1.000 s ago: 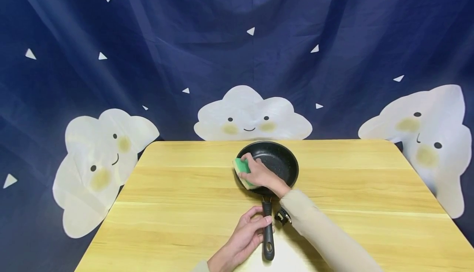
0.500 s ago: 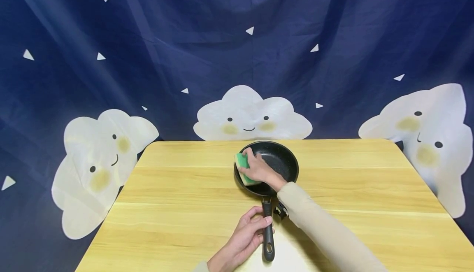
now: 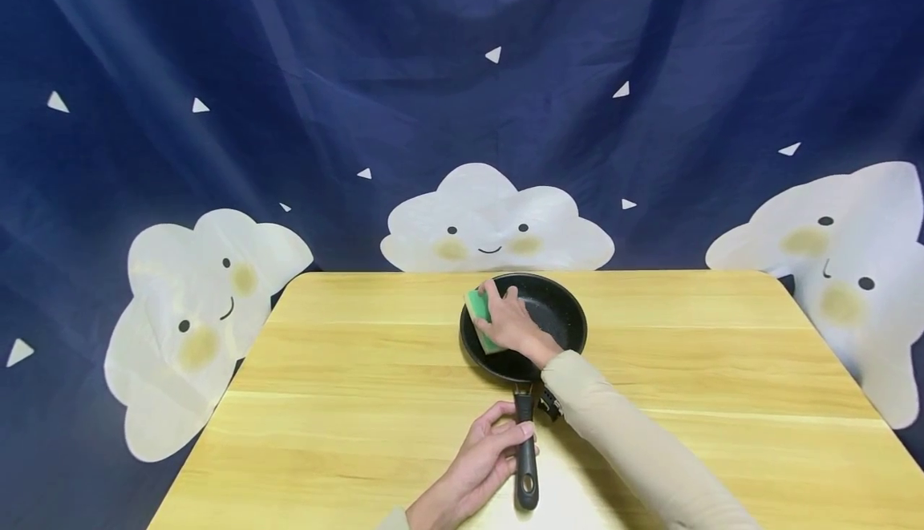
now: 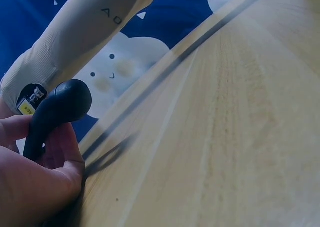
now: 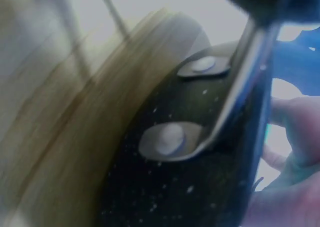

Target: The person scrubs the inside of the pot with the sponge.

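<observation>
the sponge [image 3: 478,305] is in the pan [image 3: 561,321], at the left side of it, tilted, green face up and a pale edge showing along the left. its upper corner lies at the rim; whether it touches the rim there i cannot tell. the right hand [image 3: 509,325] grips it from above, fingers bent over the green face.

the pan is black with light specks and sits upright near the table's far edge, its handle [image 3: 527,470] pointing back toward the person. the left hand [image 3: 485,459] holds that handle, thumb on top, fingers around the far side; the left wrist view shows the rounded handle end between thumb and fingers. in the right wrist view two rivets [image 5: 170,139] fix the metal bracket [image 5: 235,94] to the pan's wall, with part of the right hand blurred at the edge.

a beige sleeve [image 3: 642,442] covers the right arm, and a dark device [image 3: 550,404] is at that wrist, just beside the handle. under everything is the wooden table [image 3: 346,370]. behind it hangs a blue curtain [image 3: 411,73] with smiling clouds [image 3: 498,203] and small white triangles [image 3: 494,54].
</observation>
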`<state>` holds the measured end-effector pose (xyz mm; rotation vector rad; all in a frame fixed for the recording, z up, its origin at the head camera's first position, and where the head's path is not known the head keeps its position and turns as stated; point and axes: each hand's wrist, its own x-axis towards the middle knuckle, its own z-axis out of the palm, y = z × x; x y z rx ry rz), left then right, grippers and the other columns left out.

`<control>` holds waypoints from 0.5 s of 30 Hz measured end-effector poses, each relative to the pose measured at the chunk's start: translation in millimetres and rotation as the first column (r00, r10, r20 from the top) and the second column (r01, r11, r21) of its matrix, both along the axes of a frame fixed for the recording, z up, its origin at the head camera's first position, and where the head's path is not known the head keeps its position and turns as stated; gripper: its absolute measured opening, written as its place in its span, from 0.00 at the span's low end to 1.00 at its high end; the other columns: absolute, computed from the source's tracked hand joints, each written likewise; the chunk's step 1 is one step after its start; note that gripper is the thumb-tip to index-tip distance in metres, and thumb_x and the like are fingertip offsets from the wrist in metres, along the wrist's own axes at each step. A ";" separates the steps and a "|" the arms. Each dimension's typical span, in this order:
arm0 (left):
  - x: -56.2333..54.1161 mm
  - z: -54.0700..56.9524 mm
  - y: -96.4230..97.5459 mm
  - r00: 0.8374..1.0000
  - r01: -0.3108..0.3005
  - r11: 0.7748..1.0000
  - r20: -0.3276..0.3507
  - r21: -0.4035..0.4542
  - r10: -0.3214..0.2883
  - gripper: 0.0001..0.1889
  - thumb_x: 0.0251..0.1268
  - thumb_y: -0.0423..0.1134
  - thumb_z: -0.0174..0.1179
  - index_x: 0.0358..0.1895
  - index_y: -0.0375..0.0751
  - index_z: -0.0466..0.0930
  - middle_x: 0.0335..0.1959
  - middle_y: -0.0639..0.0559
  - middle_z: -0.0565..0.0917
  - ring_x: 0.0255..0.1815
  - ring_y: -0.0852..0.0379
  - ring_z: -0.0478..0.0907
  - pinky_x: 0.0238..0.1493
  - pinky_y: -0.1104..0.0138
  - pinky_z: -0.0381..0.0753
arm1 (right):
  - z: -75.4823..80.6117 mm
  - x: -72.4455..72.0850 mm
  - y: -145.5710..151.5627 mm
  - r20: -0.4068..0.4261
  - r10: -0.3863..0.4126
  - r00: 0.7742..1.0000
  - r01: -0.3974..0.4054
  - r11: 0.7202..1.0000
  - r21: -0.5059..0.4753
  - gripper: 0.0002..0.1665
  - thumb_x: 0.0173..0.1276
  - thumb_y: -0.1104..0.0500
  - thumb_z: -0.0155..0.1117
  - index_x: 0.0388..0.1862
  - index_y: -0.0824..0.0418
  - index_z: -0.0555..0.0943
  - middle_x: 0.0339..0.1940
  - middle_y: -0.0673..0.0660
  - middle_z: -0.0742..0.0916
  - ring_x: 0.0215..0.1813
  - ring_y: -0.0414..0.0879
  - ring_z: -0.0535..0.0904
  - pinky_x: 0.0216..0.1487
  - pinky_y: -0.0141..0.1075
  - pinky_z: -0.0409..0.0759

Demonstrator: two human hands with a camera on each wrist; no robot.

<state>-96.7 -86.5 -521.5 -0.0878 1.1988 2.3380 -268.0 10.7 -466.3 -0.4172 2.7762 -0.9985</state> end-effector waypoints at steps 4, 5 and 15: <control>0.4 -1.0 0.4 1.000 0.001 1.000 -0.003 0.005 -0.001 0.17 0.68 0.29 0.63 0.57 0.36 0.73 0.37 0.51 0.82 0.36 0.58 0.79 0.39 0.69 0.84 | -1.5 -0.9 0.9 -0.049 -0.012 0.999 0.013 0.999 0.030 0.28 0.76 0.55 0.65 0.68 0.52 0.64 0.54 0.68 0.69 0.48 0.61 0.70 0.41 0.46 0.78; 0.5 -1.2 0.3 1.000 0.001 1.000 -0.004 0.004 -0.001 0.17 0.68 0.29 0.63 0.57 0.36 0.73 0.37 0.50 0.82 0.36 0.58 0.79 0.39 0.69 0.84 | -1.6 -1.0 1.0 -0.060 -0.011 0.998 0.013 0.999 0.038 0.28 0.75 0.55 0.66 0.68 0.52 0.65 0.54 0.68 0.69 0.48 0.61 0.69 0.41 0.46 0.78; 0.1 0.2 0.0 1.000 0.000 1.000 -0.005 -0.007 0.000 0.17 0.69 0.29 0.62 0.58 0.34 0.72 0.38 0.49 0.82 0.37 0.58 0.79 0.41 0.68 0.84 | -2.7 -1.7 4.9 -0.182 -0.009 0.983 0.029 0.994 0.109 0.29 0.73 0.58 0.68 0.68 0.52 0.68 0.53 0.69 0.71 0.46 0.61 0.69 0.38 0.46 0.80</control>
